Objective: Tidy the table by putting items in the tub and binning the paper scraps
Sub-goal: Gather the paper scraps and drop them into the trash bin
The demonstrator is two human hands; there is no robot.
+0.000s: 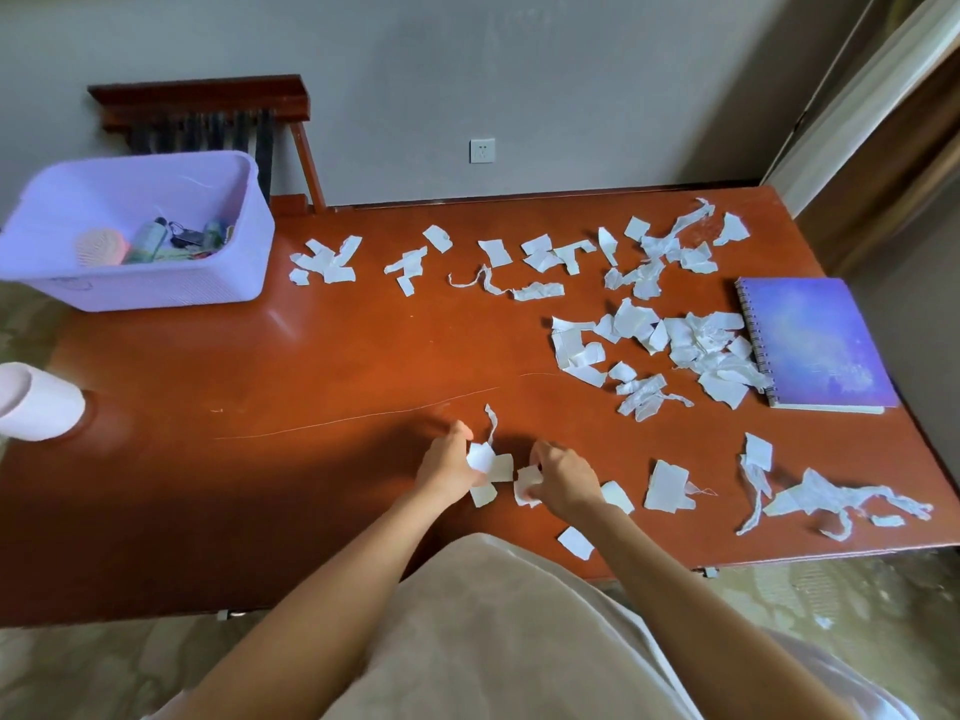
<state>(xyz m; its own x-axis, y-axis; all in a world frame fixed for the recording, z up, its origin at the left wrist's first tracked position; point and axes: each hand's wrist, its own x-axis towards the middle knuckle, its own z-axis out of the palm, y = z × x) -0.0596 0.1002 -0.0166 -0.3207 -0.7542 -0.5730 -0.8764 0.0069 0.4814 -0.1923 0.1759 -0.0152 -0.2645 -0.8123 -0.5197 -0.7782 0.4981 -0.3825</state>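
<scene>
Several white paper scraps lie scattered over the red-brown table, mostly along its far side and right half. At the near middle, my left hand pinches a few scraps, one strip sticking up from them. My right hand is closed on another scrap just beside it. A lilac tub at the far left corner holds a pink brush, bottles and small items. A purple spiral notebook lies at the right edge.
A pale pink cylindrical bin or cup stands at the table's left edge. A wooden chair stands behind the tub against the grey wall. More scraps lie near the front right edge. A curtain hangs at the right.
</scene>
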